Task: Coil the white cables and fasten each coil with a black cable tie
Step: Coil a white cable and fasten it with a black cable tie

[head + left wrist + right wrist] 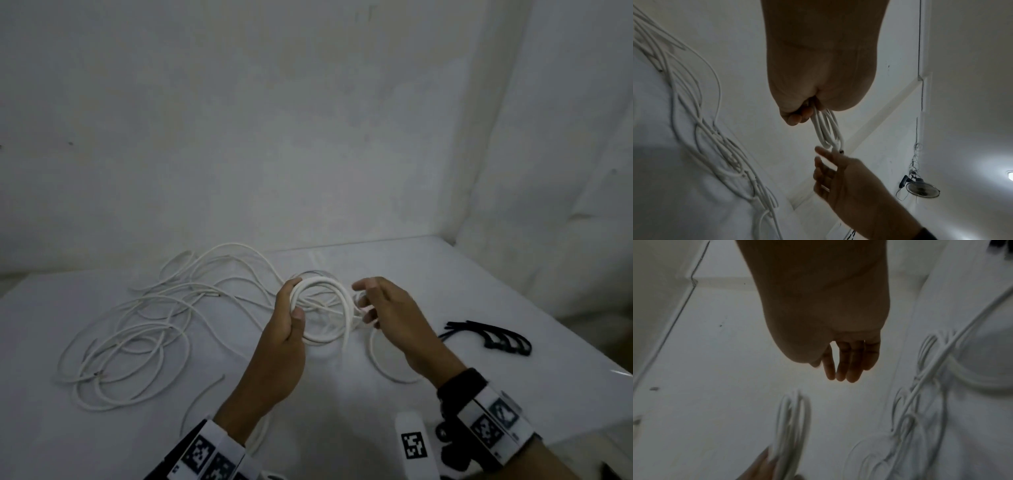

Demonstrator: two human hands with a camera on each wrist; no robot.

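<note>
Looking forward and down from head height onto the white desk (428, 274), both hands in mid-frame. Peering from the left wrist, close along the left hand (818, 68), up past the coil (828, 129) toward the wall. Peering from the right wrist, close along the right hand (828, 321), catching that same coil (793, 426).

White cables (144, 329): smooth plastic sheath, slightly glossy. Black cable ties (493, 337): matt, material not made out. Table (445, 274) is covered w/ smooth glossy white sheet.
</note>
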